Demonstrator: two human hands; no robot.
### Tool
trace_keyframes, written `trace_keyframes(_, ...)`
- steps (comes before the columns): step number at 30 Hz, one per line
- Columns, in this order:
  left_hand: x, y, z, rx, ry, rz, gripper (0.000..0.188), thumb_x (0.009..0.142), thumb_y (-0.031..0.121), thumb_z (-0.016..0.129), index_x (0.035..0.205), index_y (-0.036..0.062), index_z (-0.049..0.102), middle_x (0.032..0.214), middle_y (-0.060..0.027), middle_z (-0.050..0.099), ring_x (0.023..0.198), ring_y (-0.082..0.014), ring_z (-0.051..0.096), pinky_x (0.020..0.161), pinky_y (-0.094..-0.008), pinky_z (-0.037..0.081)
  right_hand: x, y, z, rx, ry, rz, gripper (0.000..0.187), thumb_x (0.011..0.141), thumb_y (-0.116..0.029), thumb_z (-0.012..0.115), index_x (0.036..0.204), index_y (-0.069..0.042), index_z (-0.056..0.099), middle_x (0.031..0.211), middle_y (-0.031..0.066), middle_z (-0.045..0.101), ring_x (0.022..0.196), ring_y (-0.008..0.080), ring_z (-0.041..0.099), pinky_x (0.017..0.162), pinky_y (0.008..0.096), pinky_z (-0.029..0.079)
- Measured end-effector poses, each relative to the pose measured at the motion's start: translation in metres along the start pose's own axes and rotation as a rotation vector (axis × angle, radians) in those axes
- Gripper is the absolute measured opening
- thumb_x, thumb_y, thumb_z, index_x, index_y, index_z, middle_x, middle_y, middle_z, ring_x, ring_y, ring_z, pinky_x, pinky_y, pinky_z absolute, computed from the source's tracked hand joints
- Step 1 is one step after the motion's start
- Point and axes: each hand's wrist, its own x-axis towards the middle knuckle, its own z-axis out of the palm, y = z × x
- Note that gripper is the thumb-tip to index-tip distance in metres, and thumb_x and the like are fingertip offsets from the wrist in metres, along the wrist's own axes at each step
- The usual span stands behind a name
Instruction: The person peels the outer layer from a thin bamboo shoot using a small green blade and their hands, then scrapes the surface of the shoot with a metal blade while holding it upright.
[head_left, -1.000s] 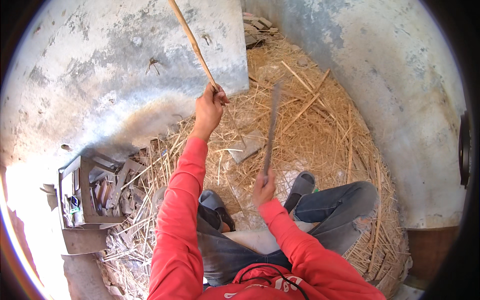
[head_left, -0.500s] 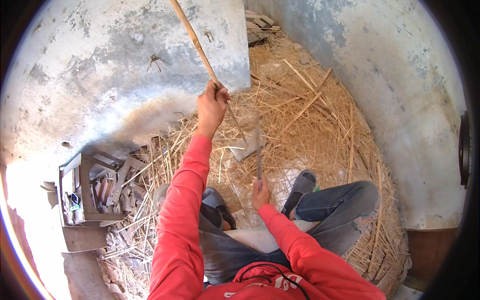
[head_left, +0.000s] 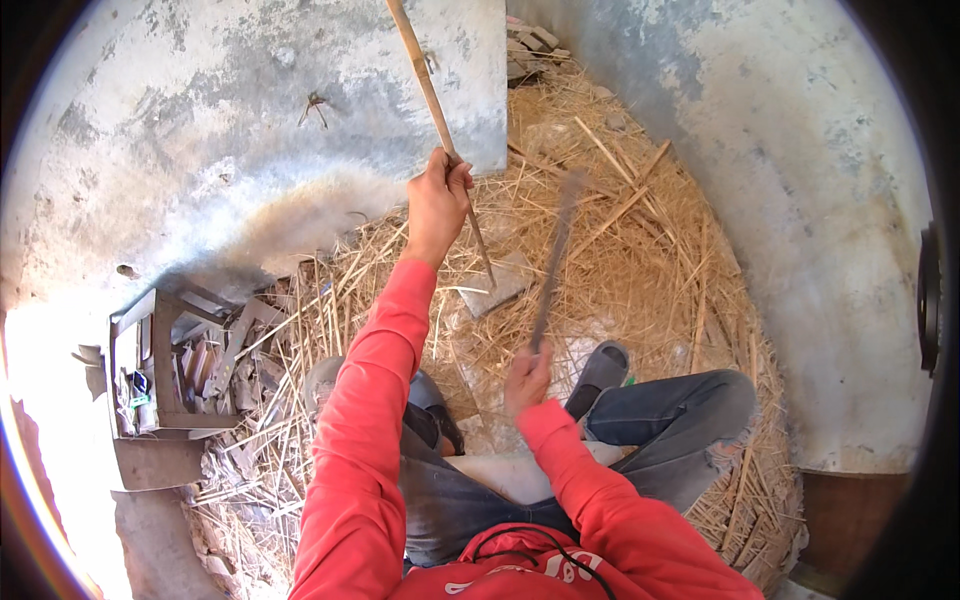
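Note:
My left hand [head_left: 438, 205] is closed around a long, thin bamboo stick [head_left: 430, 92], stretched out in front of me. The stick runs down and to the right, and its lower end comes over a flat grey block [head_left: 505, 289] on the floor. Closer to my body, my right hand [head_left: 527, 380] grips a long knife [head_left: 557, 255] by its lower end. Its narrow dark blade points up and away, smeared by motion, to the right of the stick and apart from it. The knife's handle is hidden in my fist.
Straw, shavings and split sticks [head_left: 640, 265] cover the floor between two grey walls [head_left: 820, 180]. A wooden frame [head_left: 200, 420] with scraps stands at the left. Broken bricks [head_left: 535, 45] lie in the far corner. My bent legs and sandals [head_left: 600, 375] flank the work area.
The knife has swung up and away from the block and the stick, its blade now tilted to the right. My left hand and the stick have shifted slightly right.

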Motion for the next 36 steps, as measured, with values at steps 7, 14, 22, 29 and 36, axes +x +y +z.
trace_keyframes(7,-0.004,-0.005,-0.008,-0.05,0.025,0.006,0.009,0.099,0.008,0.059,0.092,0.001,0.059,0.071,-0.0125,0.07,0.063,-0.0262,0.071,0.059,-0.0369,0.055,0.036,0.005,-0.007,-0.004,-0.063,0.314,0.036,0.101,-0.024,0.061,0.124,0.003,0.06,0.076,0.0133,0.057,0.069,0.0205,0.06,0.065,0.0362,0.047)
trace_keyframes(14,0.003,0.0,-0.003,-0.081,-0.023,0.001,0.007,0.099,0.007,0.058,0.095,0.0012,0.059,0.071,-0.0117,0.07,0.064,-0.024,0.071,0.061,-0.036,0.055,0.029,0.006,-0.012,0.042,0.052,0.101,0.039,0.103,-0.022,0.055,0.135,0.0,0.051,0.077,0.0117,0.059,0.066,0.0208,0.06,0.061,0.0378,0.047)
trace_keyframes(22,-0.005,-0.013,-0.015,-0.122,-0.079,-0.029,0.004,0.099,0.003,0.055,0.097,0.001,0.058,0.073,-0.011,0.072,0.067,-0.0217,0.072,0.064,-0.035,0.057,0.009,0.027,0.0,-0.131,-0.249,0.233,0.029,0.102,-0.024,0.06,0.12,-0.002,0.064,0.077,0.0123,0.061,0.067,0.0218,0.059,0.064,0.037,0.048)
trace_keyframes(29,0.001,-0.01,-0.018,-0.134,-0.107,-0.036,0.005,0.1,0.002,0.054,0.098,0.0006,0.058,0.074,-0.0109,0.071,0.071,-0.021,0.073,0.067,-0.0348,0.058,0.012,0.002,0.007,0.073,-0.038,0.139,0.039,0.102,-0.025,0.06,0.135,-0.005,0.056,0.074,0.0081,0.056,0.068,0.0164,0.056,0.062,0.0333,0.046)
trace_keyframes(36,0.004,-0.007,-0.015,-0.199,-0.148,-0.06,0.006,0.101,0.003,0.052,0.1,0.0004,0.058,0.076,-0.01,0.071,0.073,-0.0188,0.073,0.067,-0.033,0.058,-0.013,0.076,0.0,-0.169,-0.217,0.215,0.041,0.103,-0.03,0.059,0.133,-0.002,0.058,0.075,0.0077,0.057,0.061,0.0147,0.054,0.057,0.0326,0.046)
